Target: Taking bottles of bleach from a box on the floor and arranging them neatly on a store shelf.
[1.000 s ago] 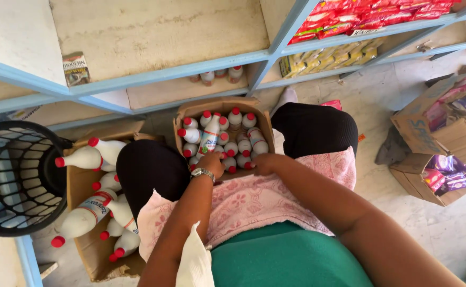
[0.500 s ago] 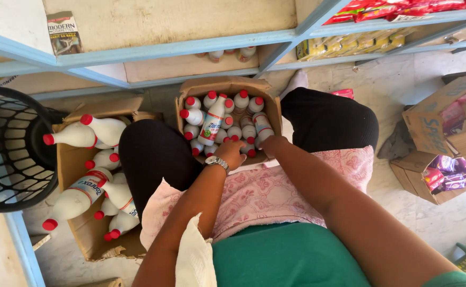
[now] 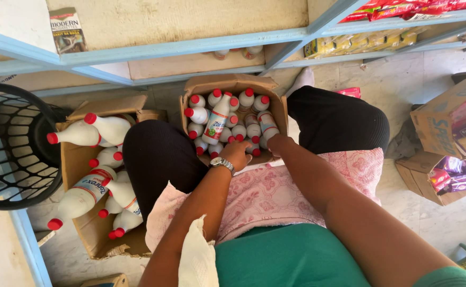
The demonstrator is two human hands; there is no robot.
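The left hand (image 3: 236, 154), a watch at its wrist, rests at the near edge of the open cardboard box (image 3: 233, 85) between the knees, fingers curled narrow onto the caps of the white red-capped bottles (image 3: 218, 118) just beyond the fingertips; whether they grip one I cannot tell. The right hand (image 3: 273, 143) dips into the same box, its fingers hidden among bottles. That box looks nearly full, while a second box (image 3: 92, 234), well left of the fingers, holds loose bottles lying flat
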